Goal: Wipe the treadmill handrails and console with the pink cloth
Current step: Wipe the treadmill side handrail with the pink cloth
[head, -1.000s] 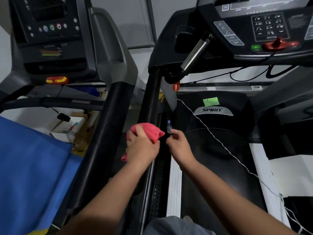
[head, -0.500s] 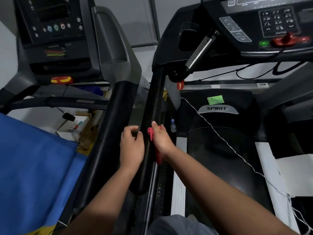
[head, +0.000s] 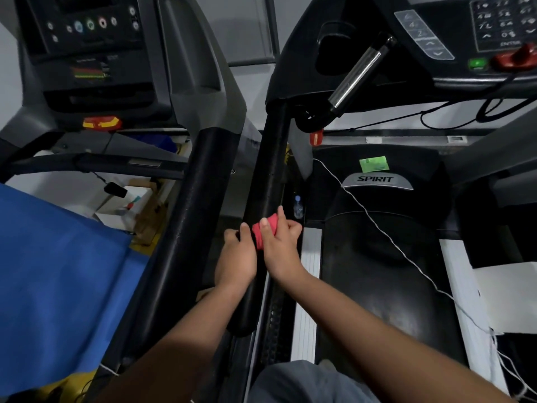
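A blue sheet (head: 58,271) lies at left, a small water bottle (head: 297,207) beside the belt.

The black treadmill handrail (head: 268,170) carries the pink cloth (head: 263,231), wrapped round it. Beside it lies the treadmill belt (head: 377,271), with a white cord (head: 386,237) trailing across and a green card (head: 374,163) on the motor cover (head: 412,161).

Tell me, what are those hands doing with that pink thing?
A person is cleaning a treadmill. The right hand holds the pink cloth wrapped against the black handrail. The left hand grips the same rail right beside it. The console with its buttons is up ahead, and no hand is on it yet.
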A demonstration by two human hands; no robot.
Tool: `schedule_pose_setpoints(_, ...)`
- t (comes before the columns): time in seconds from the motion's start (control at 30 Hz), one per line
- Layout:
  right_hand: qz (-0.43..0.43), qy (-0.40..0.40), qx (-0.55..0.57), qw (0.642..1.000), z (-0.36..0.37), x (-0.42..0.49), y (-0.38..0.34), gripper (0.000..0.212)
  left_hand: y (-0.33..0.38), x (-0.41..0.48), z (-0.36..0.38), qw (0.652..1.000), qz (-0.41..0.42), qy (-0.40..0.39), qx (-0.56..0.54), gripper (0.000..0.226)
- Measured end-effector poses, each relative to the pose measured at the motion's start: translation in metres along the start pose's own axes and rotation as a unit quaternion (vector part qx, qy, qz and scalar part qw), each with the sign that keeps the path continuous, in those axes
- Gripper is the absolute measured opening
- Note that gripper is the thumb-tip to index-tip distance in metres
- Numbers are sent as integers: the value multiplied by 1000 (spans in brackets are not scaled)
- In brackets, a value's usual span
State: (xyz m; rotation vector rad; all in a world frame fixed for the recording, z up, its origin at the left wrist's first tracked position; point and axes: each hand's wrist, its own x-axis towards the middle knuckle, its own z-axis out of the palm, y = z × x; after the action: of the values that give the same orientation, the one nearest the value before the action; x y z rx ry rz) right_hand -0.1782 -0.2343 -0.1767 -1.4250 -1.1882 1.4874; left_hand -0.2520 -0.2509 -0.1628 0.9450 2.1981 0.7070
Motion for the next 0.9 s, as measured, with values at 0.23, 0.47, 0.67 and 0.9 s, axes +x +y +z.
schedule_pose_setpoints(0.23, 86, 32, 81, 993, 2, 34, -5, 59, -3, 1, 1, 1000, 9, 4, 1, 47)
schedule_pose_setpoints(0.47, 137, 39, 199, 970, 11, 27, 20, 37, -2, 1, 1, 1000, 11, 9, -1, 44)
schedule_pose_setpoints(0.67, 44, 69, -6, 997, 5, 9, 1, 31, -1, 0, -1, 1000, 19, 6, 8, 44)
schedule_pose_setpoints(0.9, 80, 108, 131, 982, 7, 44, -18, 22, -1, -2, -2, 1000, 15, -4, 17, 47)
